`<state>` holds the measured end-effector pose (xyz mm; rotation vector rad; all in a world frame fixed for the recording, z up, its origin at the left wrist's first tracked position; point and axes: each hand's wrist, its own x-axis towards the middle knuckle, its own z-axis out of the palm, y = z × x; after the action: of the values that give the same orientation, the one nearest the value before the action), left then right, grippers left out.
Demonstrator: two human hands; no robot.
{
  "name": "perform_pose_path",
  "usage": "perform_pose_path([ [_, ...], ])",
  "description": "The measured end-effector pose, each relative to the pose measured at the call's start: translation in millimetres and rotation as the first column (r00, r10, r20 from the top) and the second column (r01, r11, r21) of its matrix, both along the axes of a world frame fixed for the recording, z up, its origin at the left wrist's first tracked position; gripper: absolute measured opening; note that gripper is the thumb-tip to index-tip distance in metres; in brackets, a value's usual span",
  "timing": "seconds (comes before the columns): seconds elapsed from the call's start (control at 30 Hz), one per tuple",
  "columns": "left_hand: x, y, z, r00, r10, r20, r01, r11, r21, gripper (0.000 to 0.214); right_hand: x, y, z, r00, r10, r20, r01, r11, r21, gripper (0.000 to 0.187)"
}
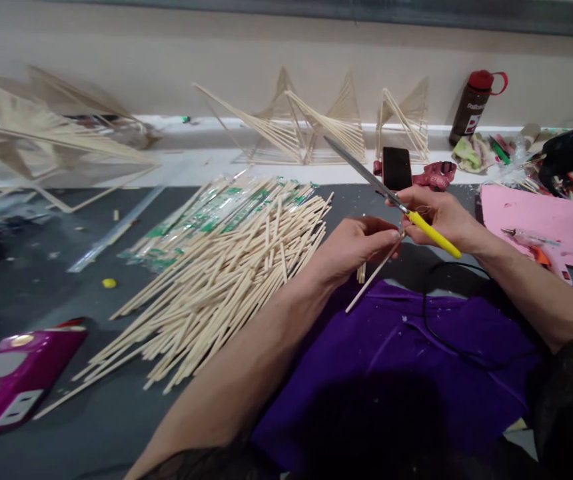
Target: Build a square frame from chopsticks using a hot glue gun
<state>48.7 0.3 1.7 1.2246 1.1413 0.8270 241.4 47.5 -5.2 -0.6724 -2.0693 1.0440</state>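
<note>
My left hand [354, 245] is closed in a pinch on a thin wooden stick [371, 279] that slants down to the left over the purple cloth [406, 353]. My right hand [439, 215] grips a metal file with a yellow handle [434, 235]; its grey blade [359, 169] points up and to the left. The blade's lower end meets the top of the stick between my two hands. Just left of my left arm lies a big loose heap of wooden sticks [216, 280].
Packets of wrapped sticks [206, 217] lie behind the heap. Stick-built models [316, 127] stand along the wall, with a dark phone [397, 168] and a red-capped bottle [474, 107]. A pink sheet [529, 213] lies right, a magenta object [16, 373] at the lower left, and a black cable [441, 333] crosses the cloth.
</note>
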Motion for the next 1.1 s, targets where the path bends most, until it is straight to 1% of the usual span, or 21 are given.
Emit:
perform_pose_path([
  [0.1, 4.4, -1.3, -3.0, 1.0, -0.002, 0.031, 0.004, 0.998, -0.06, 0.009, -2.7, -3.3, -3.5, 1.0, -0.016, 0.018, 0.015, 0.996, 0.091, 0.033],
  [0.2, 5.5, -1.4, -5.1, 0.998, 0.027, 0.054, -0.02, 0.992, -0.125, 0.009, -4.5, -5.0, -5.0, 0.998, -0.036, 0.058, 0.023, 0.978, 0.207, 0.031],
  [0.27, 7.0, -2.3, -5.8, 0.996, 0.056, 0.063, -0.048, 0.99, -0.132, 0.011, -5.8, -6.1, -5.1, 0.996, -0.058, 0.071, 0.038, 0.963, 0.268, 0.03],
  [0.33, 8.7, -3.4, -5.8, 0.992, 0.102, 0.076, -0.095, 0.991, -0.093, 0.015, -7.0, -7.5, -4.7, 0.994, -0.088, 0.067, 0.064, 0.952, 0.299, 0.03],
  [0.4, 9.5, -4.2, -4.7, 0.982, 0.161, 0.102, -0.158, 0.987, -0.029, 0.015, -7.7, -8.0, -4.2, 0.991, -0.125, 0.053, 0.104, 0.949, 0.297, 0.032],
  [0.53, 4.0, -3.7, 4.3, 0.954, 0.25, 0.165, -0.268, 0.959, 0.093, 0.017, -5.5, -4.3, -4.7, 0.978, -0.208, 0.011, 0.203, 0.961, 0.187, 0.043],
  [0.6, -1.6, -3.0, 11.2, 0.933, 0.305, 0.189, -0.335, 0.93, 0.154, 0.021, -3.2, -2.0, -4.4, 0.977, -0.21, 0.03, 0.203, 0.968, 0.148, 0.048],
  [0.63, -4.6, -2.9, 14.6, 0.921, 0.335, 0.201, -0.37, 0.912, 0.177, 0.021, -2.1, -1.7, -3.7, 0.978, -0.201, 0.058, 0.191, 0.97, 0.15, 0.049],
  [0.73, -12.2, -3.0, 22.8, 0.886, 0.402, 0.231, -0.45, 0.866, 0.22, 0.018, -0.5, -4.8, -1.0, 0.967, -0.182, 0.176, 0.141, 0.964, 0.224, 0.051],
  [0.83, -17.1, -3.1, 25.8, 0.874, 0.43, 0.227, -0.48, 0.837, 0.262, 0.011, -1.6, -10.3, -1.1, 0.958, -0.187, 0.217, 0.108, 0.937, 0.333, 0.058],
  [0.9, -19.6, -2.3, 24.9, 0.876, 0.435, 0.208, -0.48, 0.827, 0.292, 0.01, -2.8, -12.3, -3.4, 0.955, -0.195, 0.224, 0.101, 0.923, 0.371, 0.06],
  [1.1, -25.1, -0.6, 15.6, 0.889, 0.426, 0.17, -0.458, 0.816, 0.353, 0.007, -4.2, -12.6, -8.5, 0.952, -0.203, 0.229, 0.104, 0.918, 0.382, 0.062],
])
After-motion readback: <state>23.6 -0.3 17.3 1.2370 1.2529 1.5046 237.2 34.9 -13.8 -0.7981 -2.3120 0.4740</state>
